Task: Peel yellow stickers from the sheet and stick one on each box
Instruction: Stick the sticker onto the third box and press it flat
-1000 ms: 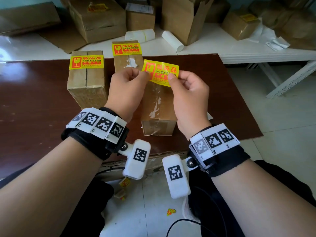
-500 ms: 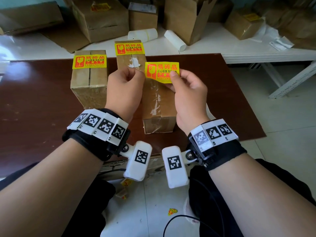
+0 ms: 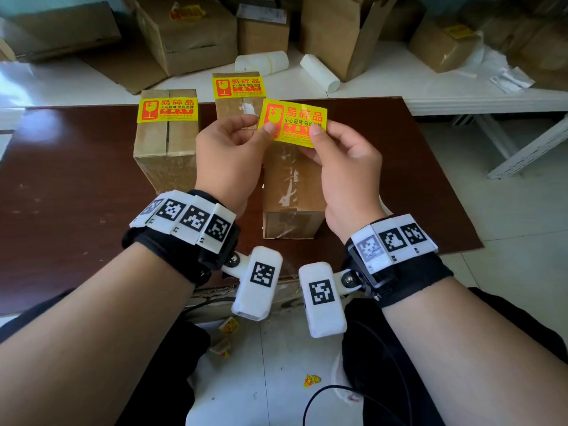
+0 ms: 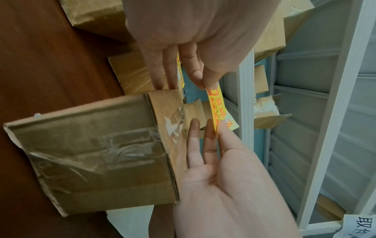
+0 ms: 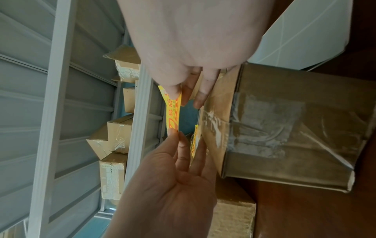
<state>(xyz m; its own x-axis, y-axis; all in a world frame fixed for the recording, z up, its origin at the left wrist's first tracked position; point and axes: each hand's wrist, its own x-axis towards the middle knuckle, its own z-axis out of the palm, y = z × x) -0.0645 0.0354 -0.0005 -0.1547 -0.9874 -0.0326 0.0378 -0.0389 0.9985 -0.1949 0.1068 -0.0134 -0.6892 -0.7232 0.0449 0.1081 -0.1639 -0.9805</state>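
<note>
A yellow sticker with red print hangs in the air just above the far end of the near cardboard box, whose top bears no sticker. My left hand pinches its left edge and my right hand pinches its lower right edge. The left wrist view shows the sticker edge-on beside that box; so does the right wrist view, with sticker and box. The left box and the back box each carry a yellow sticker.
The boxes stand on a dark brown table. Behind it, a white table holds two white paper rolls and several cardboard boxes. Sticker scraps and a black cable lie on the floor by my legs.
The sticker, slanted and curled a second ago, now lies flatter and more level between my hands. Both hands keep their pinch over the near box.
</note>
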